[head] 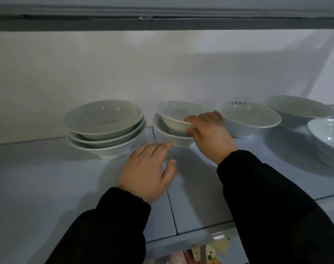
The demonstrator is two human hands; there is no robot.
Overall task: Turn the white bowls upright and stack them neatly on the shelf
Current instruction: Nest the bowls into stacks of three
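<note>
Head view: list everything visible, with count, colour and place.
stacked bowls: three, white, upright, shelf's left
tilted bowl: one, white, inside the lower bowl, centre
lower bowl: one, white, upright, centre
marked bowl: one, white, dark writing, right of centre
right bowls: at least two, white, far right
shelf: one, white tiles
patterned items: colourful, below the shelf's front
left hand: open, beside the lower bowl
right hand: fingers grip the tilted bowl
sleeves: two, black
</note>
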